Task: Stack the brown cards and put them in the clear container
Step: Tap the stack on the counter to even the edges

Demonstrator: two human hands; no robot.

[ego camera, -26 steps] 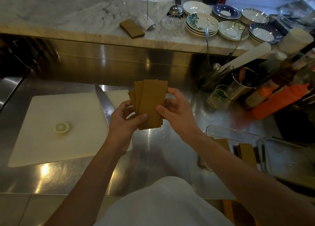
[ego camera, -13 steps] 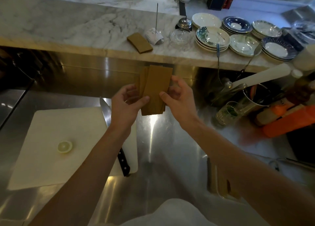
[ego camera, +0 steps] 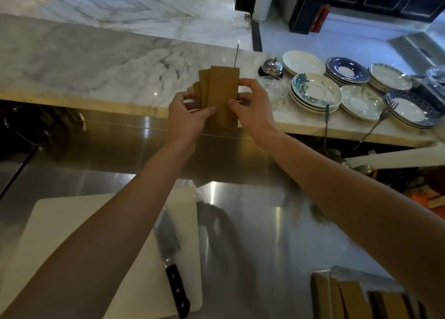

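Both hands hold a slightly fanned bunch of brown cards (ego camera: 221, 89) upright, out over the edge of the marble counter. My left hand (ego camera: 185, 116) grips the bunch's left side and my right hand (ego camera: 252, 106) pinches its right edge. The clear container (ego camera: 356, 277) sits at the bottom right on the steel worktop, with more brown cards (ego camera: 346, 299) standing inside it. The cards in my hands hide the counter spot behind them.
A white cutting board (ego camera: 134, 270) lies at the lower left with a black-handled knife (ego camera: 172, 263) along its right side. Stacks of saucers (ego camera: 315, 92), a glass bowl (ego camera: 274, 87), a service bell (ego camera: 272, 67) and forks (ego camera: 382, 116) crowd the counter's right.
Both hands have carried the cards up and away from me, from above the steel worktop to over the marble counter's edge. The view has tilted upward with them.
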